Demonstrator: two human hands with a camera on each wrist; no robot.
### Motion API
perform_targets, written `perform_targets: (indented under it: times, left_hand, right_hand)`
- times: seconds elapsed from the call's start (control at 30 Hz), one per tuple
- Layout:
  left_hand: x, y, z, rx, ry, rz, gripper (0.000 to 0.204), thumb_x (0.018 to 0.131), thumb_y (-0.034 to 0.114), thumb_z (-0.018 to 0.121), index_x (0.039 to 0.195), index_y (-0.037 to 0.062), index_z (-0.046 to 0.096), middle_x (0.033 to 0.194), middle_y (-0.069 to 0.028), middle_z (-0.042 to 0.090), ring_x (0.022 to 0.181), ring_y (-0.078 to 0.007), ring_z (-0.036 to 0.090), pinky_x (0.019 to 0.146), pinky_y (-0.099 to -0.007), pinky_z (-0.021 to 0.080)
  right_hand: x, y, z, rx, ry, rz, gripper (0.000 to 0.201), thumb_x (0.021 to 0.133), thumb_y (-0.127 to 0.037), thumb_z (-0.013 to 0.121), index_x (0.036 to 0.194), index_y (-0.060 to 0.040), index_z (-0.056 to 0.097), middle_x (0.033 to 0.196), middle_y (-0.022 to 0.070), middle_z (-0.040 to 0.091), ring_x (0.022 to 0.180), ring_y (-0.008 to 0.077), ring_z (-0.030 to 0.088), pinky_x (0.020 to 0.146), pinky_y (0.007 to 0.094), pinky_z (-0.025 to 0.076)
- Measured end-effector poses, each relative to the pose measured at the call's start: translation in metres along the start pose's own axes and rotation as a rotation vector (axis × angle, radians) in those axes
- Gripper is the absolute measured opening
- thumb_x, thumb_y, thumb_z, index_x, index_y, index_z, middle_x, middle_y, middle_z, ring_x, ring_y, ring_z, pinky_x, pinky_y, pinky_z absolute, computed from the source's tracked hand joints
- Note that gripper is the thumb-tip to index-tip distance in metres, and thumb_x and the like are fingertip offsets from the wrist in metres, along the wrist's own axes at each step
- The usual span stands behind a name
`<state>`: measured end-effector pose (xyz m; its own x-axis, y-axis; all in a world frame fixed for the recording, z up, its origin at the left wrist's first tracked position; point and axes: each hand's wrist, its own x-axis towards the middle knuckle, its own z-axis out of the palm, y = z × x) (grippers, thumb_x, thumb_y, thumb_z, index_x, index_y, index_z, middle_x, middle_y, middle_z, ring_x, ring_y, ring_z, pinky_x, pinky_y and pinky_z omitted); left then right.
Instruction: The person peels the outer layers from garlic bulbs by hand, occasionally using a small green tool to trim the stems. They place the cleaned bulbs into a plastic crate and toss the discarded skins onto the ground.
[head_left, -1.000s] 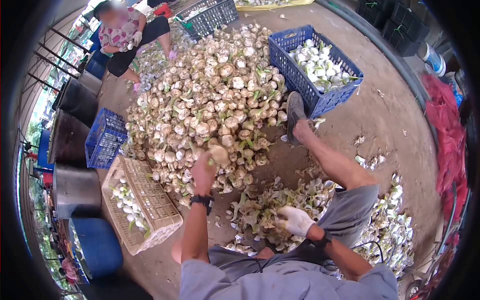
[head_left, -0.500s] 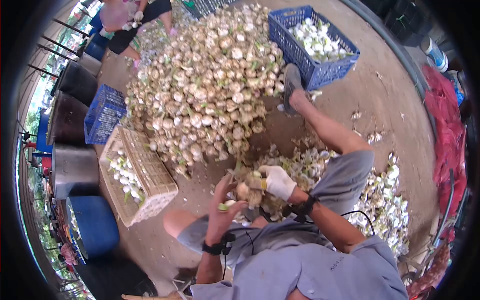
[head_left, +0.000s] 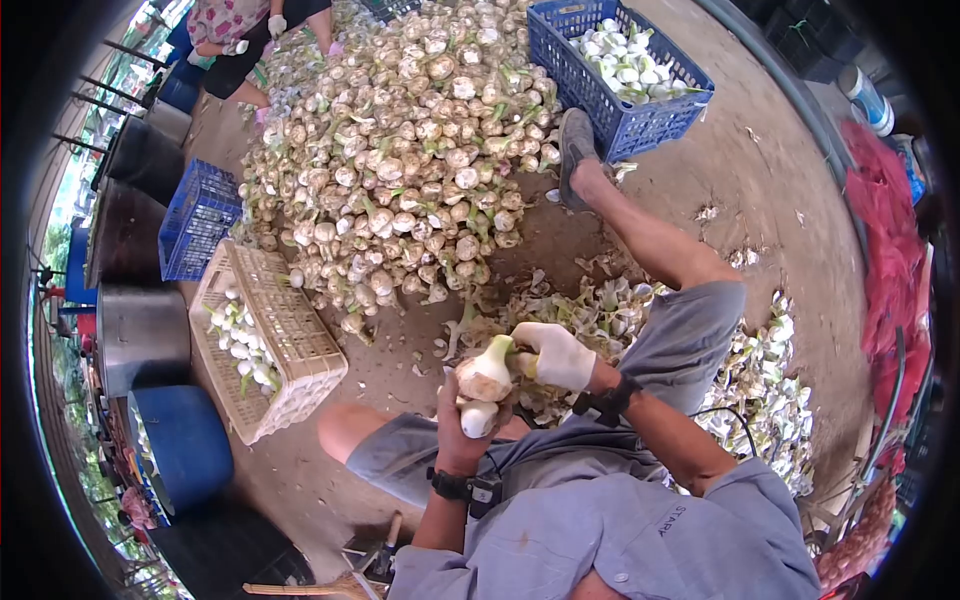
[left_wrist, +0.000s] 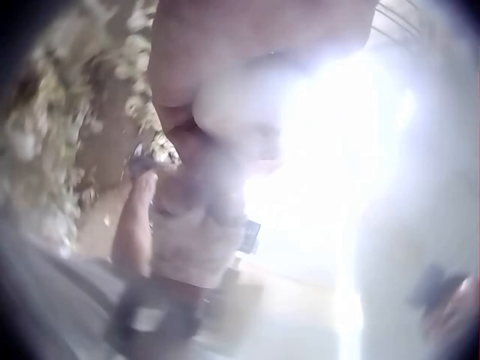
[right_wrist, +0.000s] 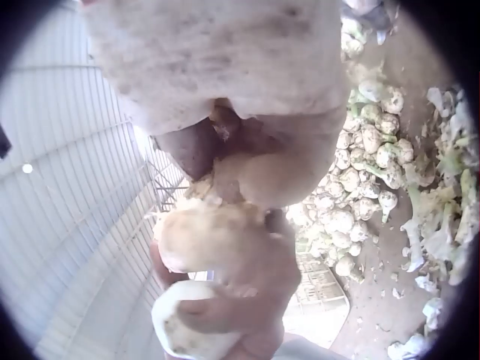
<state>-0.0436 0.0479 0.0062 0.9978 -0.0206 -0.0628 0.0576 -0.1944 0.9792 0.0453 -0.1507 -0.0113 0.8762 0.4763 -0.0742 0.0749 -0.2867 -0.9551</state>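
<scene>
My bare left hand (head_left: 463,440) holds two garlic bulbs in front of my lap. The upper one, an unpeeled garlic bulb (head_left: 485,380), has brownish skin and a green stem. Below it, in the palm, sits a peeled white garlic bulb (head_left: 478,418), whose pale cut face shows in the right wrist view. Wearing a stained white glove, my right hand (head_left: 560,357) has its fingers curled at the stem side of the unpeeled bulb and pinches it there. The inside of that grip is hidden. Glare and blur wash out the left wrist view.
A large heap of unpeeled garlic (head_left: 400,180) lies ahead. A blue crate (head_left: 650,120) and a cream crate (head_left: 310,365) hold white bulbs. Peelings (head_left: 770,400) cover the ground by my right leg. Another person (head_left: 235,30) sits at the far left.
My left hand has come back from the heap toward my lap with an unpeeled bulb. My right hand has risen from the peelings to meet it. A peeled bulb now shows in the left palm.
</scene>
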Motion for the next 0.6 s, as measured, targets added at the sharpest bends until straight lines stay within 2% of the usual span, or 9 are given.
perform_targets:
  times: [0.07,0.1,0.13,0.23,0.3,0.33,0.4,0.43,0.6]
  left_hand:
    - [0.011,-0.010,0.004,-1.327,-0.068,-0.776,0.064,0.098,0.063,0.046,0.130,0.0074,0.055,0.107,-0.0148,0.068,0.085,-0.0273,0.069,0.067,-0.0375,0.058]
    - [0.017,-0.012,0.003,-1.462,-0.232,-0.813,0.069,0.097,0.069,0.041,0.125,0.0090,0.058,0.105,-0.0148,0.068,0.083,-0.0281,0.068,0.060,-0.0374,0.056]
    - [0.018,-0.013,0.005,-1.462,-0.234,-0.814,0.069,0.097,0.069,0.041,0.125,0.0090,0.058,0.105,-0.0148,0.068,0.083,-0.0281,0.068,0.060,-0.0374,0.056]
    - [0.027,0.000,0.010,-1.379,-0.026,-0.892,0.070,0.097,0.070,0.039,0.124,0.0091,0.059,0.102,-0.0172,0.068,0.080,-0.0278,0.068,0.058,-0.0375,0.055]
    - [0.031,-0.002,0.003,-1.223,-0.424,-0.642,0.071,0.099,0.069,0.038,0.126,0.0057,0.057,0.108,-0.0160,0.066,0.089,-0.0244,0.068,0.069,-0.0364,0.057]
    - [0.027,-0.001,0.004,-1.222,-0.423,-0.638,0.071,0.099,0.069,0.038,0.126,0.0057,0.057,0.108,-0.0160,0.066,0.089,-0.0244,0.068,0.069,-0.0364,0.057]
    - [0.018,0.004,0.010,-0.411,0.162,-0.296,0.055,0.102,0.047,0.053,0.129,-0.0009,0.052,0.116,-0.0150,0.065,0.100,-0.0253,0.067,0.082,-0.0359,0.057]
    - [0.014,0.005,0.015,-0.341,0.213,-0.151,0.049,0.097,0.024,0.067,0.133,-0.0037,0.047,0.125,-0.0150,0.061,0.110,-0.0214,0.063,0.092,-0.0346,0.054]
    - [0.015,0.008,0.001,-0.501,0.161,-0.329,0.058,0.088,0.015,0.074,0.136,-0.0020,0.046,0.119,-0.0156,0.064,0.102,-0.0224,0.066,0.089,-0.0347,0.056]
  right_hand:
    - [-0.001,0.006,-0.002,-0.253,-0.005,-0.070,0.030,0.088,-0.023,0.073,0.102,0.0019,0.065,0.085,0.0101,0.063,0.083,0.0158,0.061,0.074,0.0327,0.051]
    - [-0.002,0.000,-0.008,-0.027,-0.042,0.122,0.032,0.088,-0.025,0.073,0.105,0.0012,0.065,0.088,0.0087,0.064,0.085,0.0146,0.060,0.075,0.0318,0.051]
    - [-0.004,-0.004,-0.012,0.201,-0.079,0.313,0.033,0.089,-0.026,0.073,0.107,0.0005,0.065,0.091,0.0073,0.065,0.087,0.0135,0.060,0.077,0.0308,0.050]
    - [-0.007,-0.012,-0.015,0.482,-0.078,0.289,0.040,0.090,-0.030,0.075,0.115,-0.0006,0.064,0.098,0.0029,0.067,0.090,0.0098,0.059,0.080,0.0282,0.050]
    - [-0.007,-0.009,-0.014,0.732,-0.076,0.345,0.043,0.089,-0.025,0.077,0.121,0.0011,0.063,0.107,0.0019,0.068,0.092,0.0076,0.061,0.083,0.0253,0.050]
    - [-0.007,-0.009,-0.013,0.731,-0.078,0.342,0.043,0.089,-0.025,0.077,0.121,0.0011,0.063,0.107,0.0019,0.068,0.092,0.0076,0.061,0.083,0.0253,0.050]
    - [-0.004,-0.010,-0.010,0.659,-0.003,0.320,0.034,0.089,-0.024,0.076,0.112,-0.0015,0.066,0.096,-0.0015,0.066,0.087,0.0053,0.057,0.077,0.0249,0.049]
    - [-0.003,-0.013,-0.008,0.606,0.017,0.320,0.033,0.088,-0.023,0.077,0.110,-0.0010,0.067,0.093,-0.0008,0.066,0.084,0.0064,0.058,0.074,0.0262,0.050]
    - [-0.004,-0.003,0.000,0.389,0.097,0.302,0.033,0.087,-0.023,0.078,0.108,-0.0005,0.066,0.092,0.0026,0.068,0.084,0.0089,0.059,0.074,0.0285,0.050]
